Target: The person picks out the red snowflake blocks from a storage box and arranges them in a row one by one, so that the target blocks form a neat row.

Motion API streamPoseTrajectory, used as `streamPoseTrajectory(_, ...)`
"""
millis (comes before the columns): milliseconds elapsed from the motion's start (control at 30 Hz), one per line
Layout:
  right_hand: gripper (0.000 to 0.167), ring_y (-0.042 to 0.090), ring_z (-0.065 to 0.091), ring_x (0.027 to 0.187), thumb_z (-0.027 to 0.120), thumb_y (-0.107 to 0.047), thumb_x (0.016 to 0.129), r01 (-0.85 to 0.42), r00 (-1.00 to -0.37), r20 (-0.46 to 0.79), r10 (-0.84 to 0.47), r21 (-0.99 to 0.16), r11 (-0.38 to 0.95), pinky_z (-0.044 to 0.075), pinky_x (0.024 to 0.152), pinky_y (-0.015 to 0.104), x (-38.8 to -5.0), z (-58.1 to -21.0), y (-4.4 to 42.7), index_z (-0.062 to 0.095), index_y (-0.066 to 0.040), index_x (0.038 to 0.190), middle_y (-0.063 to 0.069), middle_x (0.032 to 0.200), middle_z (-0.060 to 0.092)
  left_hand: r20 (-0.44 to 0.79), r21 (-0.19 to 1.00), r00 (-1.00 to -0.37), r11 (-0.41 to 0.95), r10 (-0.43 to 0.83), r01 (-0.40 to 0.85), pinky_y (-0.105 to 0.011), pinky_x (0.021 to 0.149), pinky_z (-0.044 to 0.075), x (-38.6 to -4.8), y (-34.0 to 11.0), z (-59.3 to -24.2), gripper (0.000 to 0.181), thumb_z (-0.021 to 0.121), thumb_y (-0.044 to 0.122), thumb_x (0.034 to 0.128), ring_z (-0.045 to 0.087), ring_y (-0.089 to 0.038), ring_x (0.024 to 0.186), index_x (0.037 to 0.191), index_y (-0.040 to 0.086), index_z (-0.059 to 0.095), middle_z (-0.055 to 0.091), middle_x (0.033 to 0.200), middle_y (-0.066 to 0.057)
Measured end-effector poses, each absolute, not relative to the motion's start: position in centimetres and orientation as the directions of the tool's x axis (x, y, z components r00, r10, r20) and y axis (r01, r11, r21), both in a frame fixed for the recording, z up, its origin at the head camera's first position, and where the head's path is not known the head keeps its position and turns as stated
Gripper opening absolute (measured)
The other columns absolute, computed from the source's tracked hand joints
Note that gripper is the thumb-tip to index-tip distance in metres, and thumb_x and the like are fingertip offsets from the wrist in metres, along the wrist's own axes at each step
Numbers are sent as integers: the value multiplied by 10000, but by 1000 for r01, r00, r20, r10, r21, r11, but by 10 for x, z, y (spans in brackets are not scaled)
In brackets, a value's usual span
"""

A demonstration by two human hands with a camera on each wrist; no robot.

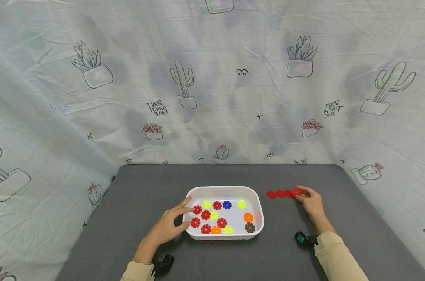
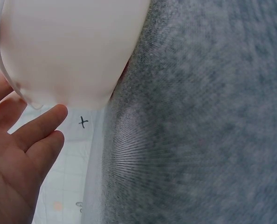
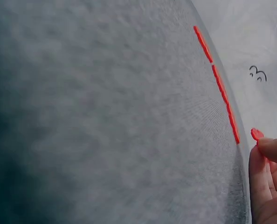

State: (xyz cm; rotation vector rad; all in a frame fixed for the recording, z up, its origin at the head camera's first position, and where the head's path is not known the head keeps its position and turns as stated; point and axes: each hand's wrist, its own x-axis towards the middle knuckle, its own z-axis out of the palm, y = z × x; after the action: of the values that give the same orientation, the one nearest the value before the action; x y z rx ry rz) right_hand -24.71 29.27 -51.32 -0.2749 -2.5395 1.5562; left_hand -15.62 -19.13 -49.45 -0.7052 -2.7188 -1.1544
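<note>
My left hand (image 1: 168, 224) holds the left end of a white plastic tray (image 1: 259, 222), with fingertips over its rim. In the left wrist view, two fingers of the left hand (image 2: 22, 154) lie outside the tray wall (image 2: 73, 51). Inside the tray lie several notched plastic discs in red, yellow, orange, blue and brown, among them a blue disc (image 1: 227, 205). To the right of the tray, my right hand (image 1: 311, 201) pinches a red notched disc (image 3: 256, 134) between thumb and finger, just above the table. It is at the right end of a row of red discs (image 1: 280, 194).
A grey cloth-covered table (image 1: 146, 183) lies under everything. A whitish curtain (image 1: 212, 89) with cactus drawings hangs behind it and at the sides. Black wrist devices (image 1: 305, 239) are strapped at both sleeves.
</note>
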Motion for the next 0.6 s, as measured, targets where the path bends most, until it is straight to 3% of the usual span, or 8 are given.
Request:
streamPoseTrajectory(233,402,-170,436,729,597,28,878,84,-965,45,260,-881,466,424,645,63,-250,-519,296,531,94,1269,308,1172,564,269,657,-886,601,378,456,-564,1016,387,-156,-191,-496,361,646,200,857,451,-270,1321,1202,95,653,395,1500,-23)
streamPoseTrajectory(367,402,-166,418,739,604,-9,882,94,-965,55,258,-841,533,388,641,59,-250,-518,297,544,69,1272,299,1196,575,272,655,-885,601,378,458,-559,1016,388,-156,-190,-495,364,649,189,854,451,-273,1321,1204,92,651,394,1500,-25)
streamPoseTrajectory(467,390,-51,507,778,620,-28,868,90,-963,84,257,-797,598,407,652,116,-250,-517,297,573,56,1246,283,1140,617,279,653,-884,601,374,461,-555,1016,388,-157,-190,-495,361,653,175,846,451,-270,1320,1197,89,654,399,1497,-28)
streamPoseTrajectory(600,383,278,630,880,629,-31,847,66,-962,133,239,-733,677,469,742,305,-250,-518,296,592,63,1216,284,1085,648,283,653,-884,599,373,462,-556,1017,388,-156,-191,-494,360,655,172,844,454,-267,1318,1193,84,656,403,1494,-34)
